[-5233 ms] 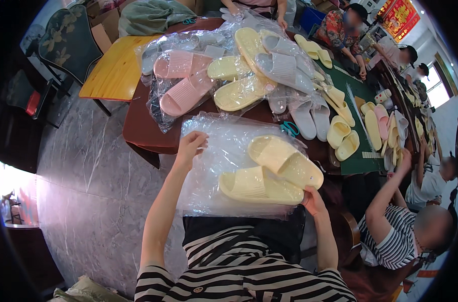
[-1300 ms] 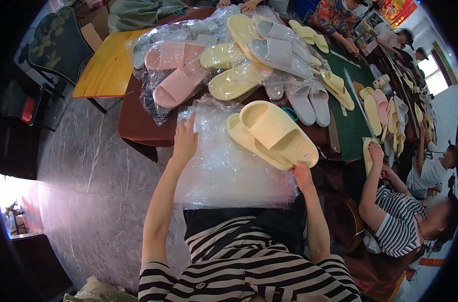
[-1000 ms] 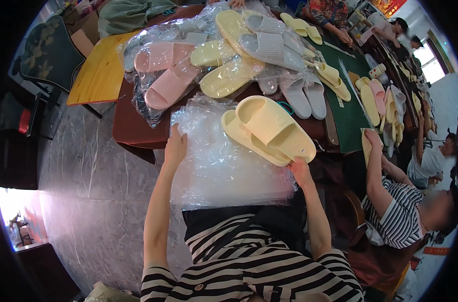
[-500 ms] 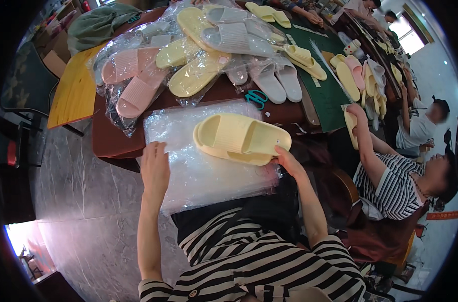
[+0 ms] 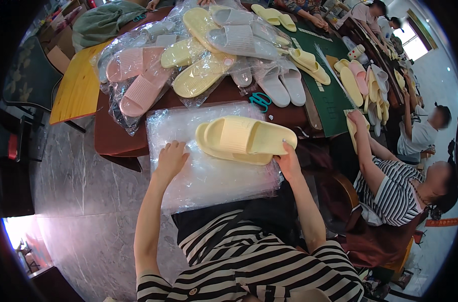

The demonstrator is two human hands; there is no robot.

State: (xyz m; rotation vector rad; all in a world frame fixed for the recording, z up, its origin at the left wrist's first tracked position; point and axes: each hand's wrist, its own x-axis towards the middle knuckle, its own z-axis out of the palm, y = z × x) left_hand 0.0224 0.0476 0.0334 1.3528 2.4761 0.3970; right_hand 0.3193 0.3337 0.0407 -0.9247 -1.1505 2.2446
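Note:
A pair of pale yellow slippers [image 5: 234, 136], one lying over the other, is above a stack of clear plastic bags [image 5: 214, 183]. My right hand [image 5: 288, 160] grips the slippers by the heel end, thumb on top and the other fingers mostly hidden beneath. To the left of the toes, my left hand [image 5: 172, 158] rests on or just over the bags' left part, its fingers loosely bent and apart, holding nothing. Teal-handled scissors [image 5: 260, 101] lie on the table just beyond the bags.
Bagged pink slippers [image 5: 138, 95], yellow slippers [image 5: 203, 75] and grey slippers [image 5: 280, 85] heap up across the brown table [image 5: 113, 138]. A green mat [image 5: 332, 108] lies at right. Beside me a co-worker [image 5: 390, 189] in stripes handles a yellow slipper [image 5: 350, 132].
My left hand has moved right and inward over the bags, nearer the slippers. The right hand still grips the slippers, whose upper one has shifted slightly rightward over the lower.

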